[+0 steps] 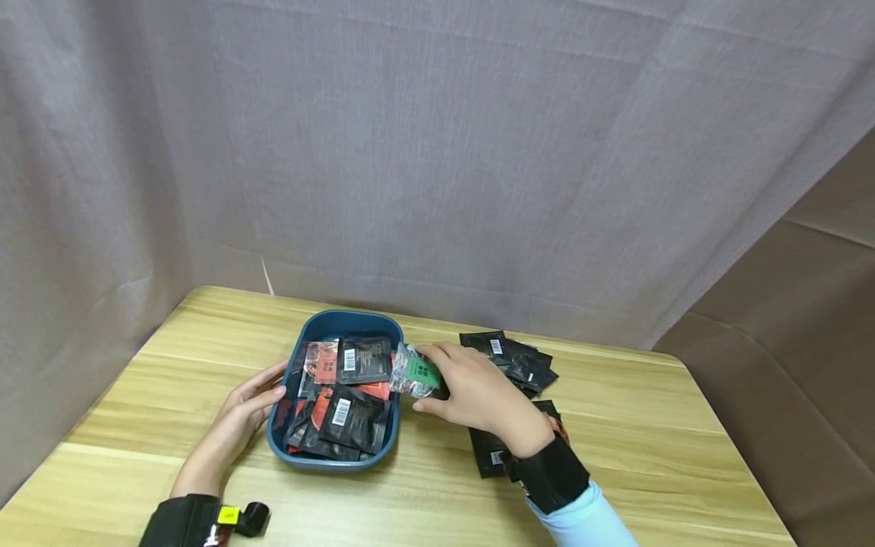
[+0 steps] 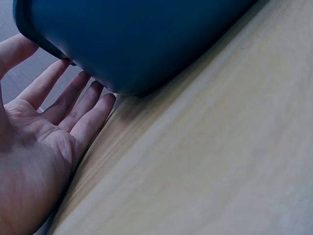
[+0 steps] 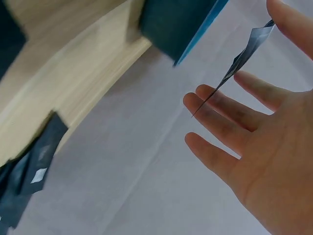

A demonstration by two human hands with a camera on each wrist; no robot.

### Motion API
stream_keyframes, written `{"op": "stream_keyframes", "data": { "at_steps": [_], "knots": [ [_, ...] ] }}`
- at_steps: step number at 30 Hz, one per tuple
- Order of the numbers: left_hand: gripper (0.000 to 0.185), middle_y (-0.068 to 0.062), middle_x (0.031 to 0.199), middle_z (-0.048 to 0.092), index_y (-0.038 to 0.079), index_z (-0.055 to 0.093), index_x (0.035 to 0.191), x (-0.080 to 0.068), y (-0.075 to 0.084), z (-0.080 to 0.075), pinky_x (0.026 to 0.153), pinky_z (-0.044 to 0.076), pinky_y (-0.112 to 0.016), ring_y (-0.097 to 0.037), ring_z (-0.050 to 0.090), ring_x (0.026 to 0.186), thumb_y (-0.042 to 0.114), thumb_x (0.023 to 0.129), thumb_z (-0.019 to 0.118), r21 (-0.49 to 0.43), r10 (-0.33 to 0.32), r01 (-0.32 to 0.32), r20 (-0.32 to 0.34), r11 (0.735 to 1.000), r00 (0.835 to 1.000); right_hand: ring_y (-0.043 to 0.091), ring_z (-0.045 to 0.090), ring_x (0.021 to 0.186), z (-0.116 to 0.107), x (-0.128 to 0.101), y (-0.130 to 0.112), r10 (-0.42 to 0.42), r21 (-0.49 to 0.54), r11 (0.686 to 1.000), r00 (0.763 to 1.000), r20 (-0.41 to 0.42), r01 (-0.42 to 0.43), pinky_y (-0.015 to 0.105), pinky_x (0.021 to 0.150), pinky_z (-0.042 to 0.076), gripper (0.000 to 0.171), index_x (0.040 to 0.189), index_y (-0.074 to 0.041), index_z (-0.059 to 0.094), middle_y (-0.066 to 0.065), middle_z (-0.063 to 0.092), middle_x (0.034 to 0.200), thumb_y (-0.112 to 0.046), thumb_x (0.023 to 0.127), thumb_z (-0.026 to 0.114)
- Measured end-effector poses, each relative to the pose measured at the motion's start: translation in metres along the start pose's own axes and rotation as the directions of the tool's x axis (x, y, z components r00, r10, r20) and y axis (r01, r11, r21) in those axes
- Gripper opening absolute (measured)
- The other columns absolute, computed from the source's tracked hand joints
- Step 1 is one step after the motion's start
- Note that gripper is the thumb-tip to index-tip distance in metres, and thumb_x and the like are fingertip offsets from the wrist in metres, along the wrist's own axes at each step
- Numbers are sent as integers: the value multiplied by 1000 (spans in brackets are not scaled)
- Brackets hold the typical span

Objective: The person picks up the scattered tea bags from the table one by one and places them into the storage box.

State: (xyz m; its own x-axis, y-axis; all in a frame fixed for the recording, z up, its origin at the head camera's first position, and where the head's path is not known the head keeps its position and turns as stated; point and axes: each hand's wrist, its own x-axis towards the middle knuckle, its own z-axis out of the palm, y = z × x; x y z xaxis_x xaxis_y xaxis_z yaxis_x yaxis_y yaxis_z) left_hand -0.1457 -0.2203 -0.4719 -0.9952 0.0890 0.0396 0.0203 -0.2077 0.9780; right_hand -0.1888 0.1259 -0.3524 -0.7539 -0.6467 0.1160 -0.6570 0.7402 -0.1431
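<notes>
Nearest the head camera, at lower left of the frame, my left hand [image 1: 242,414] lies flat on the wooden table [image 1: 649,425], fingers straight and relaxed, their tips against the outer left wall of the blue tray [image 1: 321,325]; the left wrist view shows the palm open beside that dark blue wall. Right of centre, my right hand [image 1: 478,395] holds a green-and-silver sachet [image 1: 415,372] at the tray's right rim. In the right wrist view the sachet is seen edge-on, pinched lightly between thumb and index finger while the other fingers are spread. Its long axis runs roughly left to right in the head frame, the free end pointing left over the tray. Black and red sachets [image 1: 352,414] fill the tray. More black sachets [image 1: 519,361] lie on the table behind and under my right wrist.
</notes>
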Motion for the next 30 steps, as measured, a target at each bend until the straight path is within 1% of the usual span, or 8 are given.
{"op": "stream_keyframes", "data": {
  "at_steps": [5, 8, 11, 15, 18, 24, 27, 30],
  "knots": [
    [57, -3, 134, 51, -10, 30, 150, 1, 0, -1, 92, 50, -23, -7, 56, 116, 8, 101, 52, 8, 14, -14, 1, 1000, 1000, 26, 49, 130, -2, 16, -19, -51, -43, 998, 998, 32, 52, 43, 109, 38, 82, 149, -14, 44, 8, 52, 142, -56, 84, 72],
    [59, -12, 140, 46, -10, 28, 151, 1, 1, -1, 92, 49, -22, -6, 56, 116, 9, 101, 52, 23, 1, -1, -6, 1000, 1000, 25, 48, 131, 0, 24, -33, -75, -49, 996, 996, 51, 78, 42, 110, 36, 82, 149, -14, 44, 8, 52, 140, -56, 85, 71],
    [60, -24, 147, 37, -9, 26, 152, 1, 3, -2, 92, 48, -21, -4, 55, 116, 11, 101, 52, 38, -16, 16, -10, 999, 1000, 24, 49, 130, 3, 32, -47, -112, -51, 992, 992, 61, 116, 41, 111, 35, 82, 149, -13, 43, 7, 53, 139, -56, 85, 71],
    [61, -31, 150, 30, -10, 24, 152, 1, 3, -1, 92, 48, -21, -3, 55, 115, 11, 101, 51, 39, -19, 20, -10, 999, 1000, 21, 50, 127, 6, 40, -64, -162, -74, 983, 984, 68, 167, 39, 109, 38, 82, 148, -12, 45, 5, 54, 138, -58, 85, 70],
    [60, -26, 147, 36, -11, 25, 151, 1, 3, -1, 92, 49, -22, -4, 56, 115, 11, 101, 51, 37, -13, 14, -7, 999, 1000, 20, 52, 126, 10, 45, -77, -176, -96, 978, 980, 97, 186, 39, 106, 41, 82, 149, -14, 45, 5, 56, 136, -60, 85, 69],
    [58, -1, 132, 53, -13, 27, 150, 2, 1, -4, 91, 50, -23, -7, 56, 115, 9, 102, 50, 22, 14, -14, -4, 1000, 1000, 18, 54, 124, 18, 53, -101, -139, -156, 973, 970, 200, 172, 38, 105, 41, 82, 150, -18, 43, 2, 58, 134, -63, 86, 66],
    [57, 3, 129, 55, -13, 27, 149, 2, 0, -4, 91, 50, -23, -7, 56, 115, 9, 102, 50, 22, 25, -25, 2, 999, 1000, 17, 52, 126, 22, 54, -110, -118, -184, 970, 968, 223, 161, 38, 107, 40, 82, 151, -18, 42, 1, 56, 138, -62, 86, 65],
    [57, 4, 130, 54, -12, 29, 149, 2, -1, -3, 91, 50, -22, -6, 55, 115, 10, 102, 51, 27, 22, -22, 6, 999, 1000, 18, 51, 127, 25, 54, -115, -104, -194, 969, 967, 232, 151, 39, 107, 40, 82, 151, -18, 41, 2, 54, 139, -61, 86, 66]
  ]
}}
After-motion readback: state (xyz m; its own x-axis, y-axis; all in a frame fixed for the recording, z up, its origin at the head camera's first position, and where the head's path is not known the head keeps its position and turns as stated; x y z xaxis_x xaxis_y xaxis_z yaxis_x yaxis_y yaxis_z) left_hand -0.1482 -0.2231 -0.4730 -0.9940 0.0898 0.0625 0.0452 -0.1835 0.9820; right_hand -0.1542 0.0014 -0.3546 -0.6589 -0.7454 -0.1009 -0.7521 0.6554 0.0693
